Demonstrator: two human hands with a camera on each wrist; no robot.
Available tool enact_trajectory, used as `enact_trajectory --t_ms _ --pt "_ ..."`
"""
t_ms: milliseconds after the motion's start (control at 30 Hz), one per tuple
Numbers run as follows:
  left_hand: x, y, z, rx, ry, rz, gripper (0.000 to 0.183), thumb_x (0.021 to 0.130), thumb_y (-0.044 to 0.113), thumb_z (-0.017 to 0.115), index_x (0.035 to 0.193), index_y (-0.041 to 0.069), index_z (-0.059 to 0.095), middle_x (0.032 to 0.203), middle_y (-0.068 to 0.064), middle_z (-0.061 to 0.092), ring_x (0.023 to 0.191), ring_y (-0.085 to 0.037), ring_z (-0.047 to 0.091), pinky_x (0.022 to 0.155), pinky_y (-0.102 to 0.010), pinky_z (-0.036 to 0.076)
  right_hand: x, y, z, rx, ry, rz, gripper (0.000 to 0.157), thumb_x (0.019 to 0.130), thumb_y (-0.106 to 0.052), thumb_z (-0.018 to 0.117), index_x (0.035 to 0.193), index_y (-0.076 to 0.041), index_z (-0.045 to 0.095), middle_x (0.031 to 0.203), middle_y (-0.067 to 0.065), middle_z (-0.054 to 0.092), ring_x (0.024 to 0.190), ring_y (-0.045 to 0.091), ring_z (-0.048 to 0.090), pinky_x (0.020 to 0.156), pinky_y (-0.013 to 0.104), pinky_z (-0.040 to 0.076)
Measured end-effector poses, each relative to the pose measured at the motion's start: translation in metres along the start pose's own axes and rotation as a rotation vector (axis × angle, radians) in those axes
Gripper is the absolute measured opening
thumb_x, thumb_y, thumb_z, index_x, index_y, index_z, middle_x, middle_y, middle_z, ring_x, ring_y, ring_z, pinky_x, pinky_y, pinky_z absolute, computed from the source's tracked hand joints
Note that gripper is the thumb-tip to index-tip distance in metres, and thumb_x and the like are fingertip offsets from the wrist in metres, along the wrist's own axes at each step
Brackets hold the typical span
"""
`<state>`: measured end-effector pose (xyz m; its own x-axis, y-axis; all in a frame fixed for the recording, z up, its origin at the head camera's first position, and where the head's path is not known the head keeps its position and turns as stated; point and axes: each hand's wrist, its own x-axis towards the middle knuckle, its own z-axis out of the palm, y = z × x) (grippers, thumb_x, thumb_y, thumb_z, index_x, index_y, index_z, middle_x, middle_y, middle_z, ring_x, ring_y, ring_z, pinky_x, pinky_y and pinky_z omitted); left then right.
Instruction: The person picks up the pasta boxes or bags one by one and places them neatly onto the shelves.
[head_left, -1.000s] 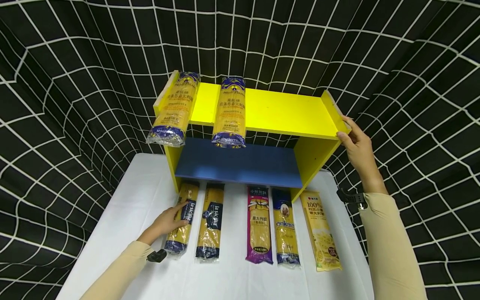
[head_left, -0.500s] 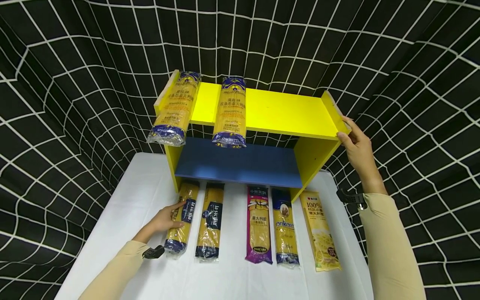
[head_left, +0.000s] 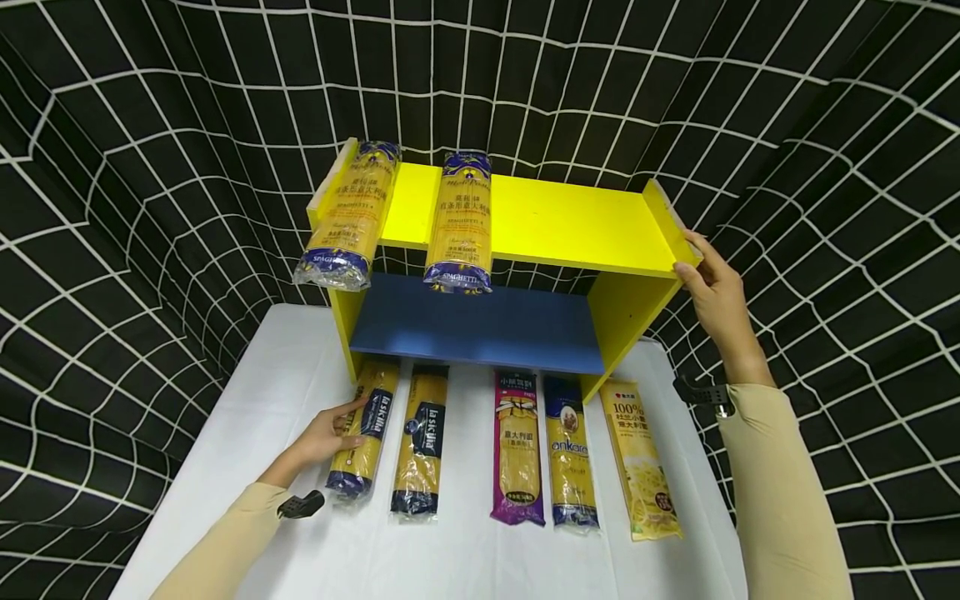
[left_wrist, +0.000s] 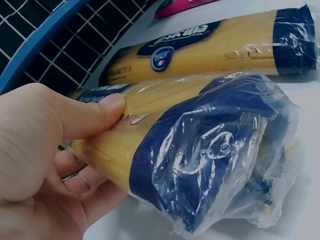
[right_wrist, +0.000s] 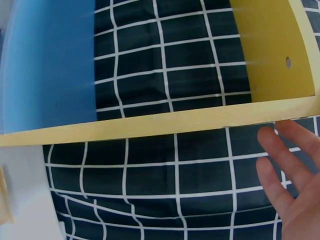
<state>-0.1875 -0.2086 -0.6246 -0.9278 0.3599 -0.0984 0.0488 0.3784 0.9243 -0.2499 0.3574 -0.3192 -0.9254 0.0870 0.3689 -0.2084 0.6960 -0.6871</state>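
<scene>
The left fingers (left_wrist: 100, 197) curl beneath a pasta packet (left_wrist: 172, 137) while the thumb (left_wrist: 95, 117) presses on top, so the left hand (head_left: 321, 437) pinches it by its outer long edge, nearer the navy end than the far one. The packet reaches under the blue board (head_left: 480, 325) at the left of the tabletop (head_left: 465, 558), its near end apparently tilted up. It should feel fairly heavy for its slimness, stiff lengthwise from the packed strands, yet brittle if bent; the glossy film looks slippery, and the crumpled clear end would make a poor hold. A grip around the middle, across the label, would probably balance it best. A matching packet (head_left: 420, 450) lies just beside it. Farther out, the right hand (head_left: 720, 292) holds the yellow shelf unit (head_left: 573, 221) at its right side panel, thumb and index finger against the front corner.
</scene>
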Motion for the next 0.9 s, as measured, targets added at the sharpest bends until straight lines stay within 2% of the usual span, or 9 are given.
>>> enact_trajectory --t_ms 133,267,367,467,567,667,700,767,900 --pt "0.003 0.004 0.000 -0.051 -0.004 -0.007 0.078 0.084 0.003 0.075 0.151 -0.004 0.035 0.069 0.000 0.055 0.056 -0.004 0.050 0.053 -0.022 0.048 0.001 0.002 0.000 -0.005 -0.004 0.009 0.050 0.103 -0.033 0.051 0.152 -0.037 0.038 0.136 0.024 0.055 0.095 -0.007 0.050 0.080 0.005 0.039" --pt "0.008 0.005 0.002 -0.068 -0.014 -0.001 0.077 0.085 0.003 0.075 0.150 -0.003 0.035 0.095 -0.022 0.068 0.070 -0.005 0.059 0.061 -0.024 0.054 0.001 0.001 0.000 -0.004 -0.007 0.013 0.050 0.103 -0.033 0.051 0.152 -0.037 0.038 0.135 0.024 0.055 0.095 -0.007 0.051 0.080 0.005 0.039" --pt "0.013 0.008 0.005 -0.064 -0.026 0.010 0.076 0.085 0.004 0.074 0.151 -0.002 0.036 0.097 -0.027 0.066 0.070 -0.004 0.057 0.062 -0.022 0.053 0.000 0.000 0.000 0.000 -0.010 0.010 0.051 0.103 -0.033 0.051 0.152 -0.036 0.038 0.136 0.024 0.054 0.095 -0.007 0.051 0.080 0.005 0.039" --pt "0.017 0.014 0.010 -0.044 -0.031 0.008 0.075 0.085 0.005 0.075 0.151 0.001 0.038 0.084 -0.014 0.056 0.060 -0.002 0.044 0.055 -0.019 0.043 0.000 0.000 -0.001 0.000 -0.011 0.008 0.051 0.103 -0.033 0.051 0.152 -0.036 0.038 0.138 0.025 0.054 0.096 -0.008 0.050 0.080 0.004 0.039" --pt "0.022 0.020 0.016 -0.026 -0.050 0.014 0.074 0.086 0.006 0.075 0.151 0.004 0.040 0.087 -0.011 0.047 0.054 -0.003 0.029 0.052 -0.019 0.033 0.000 -0.001 -0.001 0.001 -0.008 0.007 0.051 0.103 -0.033 0.051 0.152 -0.036 0.038 0.139 0.025 0.053 0.096 -0.008 0.050 0.081 0.004 0.040" --pt "0.026 0.025 0.023 -0.013 -0.083 0.046 0.073 0.087 0.006 0.074 0.151 0.003 0.039 0.115 -0.027 0.056 0.056 -0.002 0.030 0.054 -0.019 0.034 0.000 -0.001 -0.001 0.003 -0.004 0.006 0.051 0.103 -0.033 0.051 0.152 -0.036 0.039 0.138 0.025 0.054 0.096 -0.008 0.050 0.081 0.004 0.040" --pt "0.028 0.027 0.025 -0.010 -0.095 0.058 0.072 0.087 0.006 0.073 0.151 0.002 0.039 0.130 -0.032 0.053 0.056 -0.002 0.031 0.054 -0.019 0.036 0.000 -0.001 0.000 0.001 -0.003 0.007 0.051 0.103 -0.033 0.051 0.152 -0.036 0.039 0.138 0.025 0.054 0.096 -0.008 0.050 0.080 0.003 0.040" --pt "0.030 0.031 0.031 0.007 -0.116 0.071 0.072 0.088 0.006 0.073 0.150 0.002 0.039 0.143 -0.033 0.046 0.056 -0.002 0.032 0.055 -0.019 0.037 0.000 0.000 0.000 -0.002 -0.001 0.011 0.050 0.103 -0.033 0.051 0.152 -0.036 0.039 0.138 0.024 0.054 0.095 -0.008 0.050 0.080 0.003 0.040" --pt "0.035 0.040 0.042 0.015 -0.168 0.093 0.071 0.087 0.006 0.073 0.150 0.000 0.039 0.148 -0.033 0.042 0.053 -0.003 0.032 0.057 -0.018 0.041 0.000 0.001 0.000 0.000 0.001 0.014 0.050 0.103 -0.033 0.051 0.151 -0.037 0.039 0.137 0.024 0.054 0.096 -0.008 0.051 0.081 0.004 0.040"
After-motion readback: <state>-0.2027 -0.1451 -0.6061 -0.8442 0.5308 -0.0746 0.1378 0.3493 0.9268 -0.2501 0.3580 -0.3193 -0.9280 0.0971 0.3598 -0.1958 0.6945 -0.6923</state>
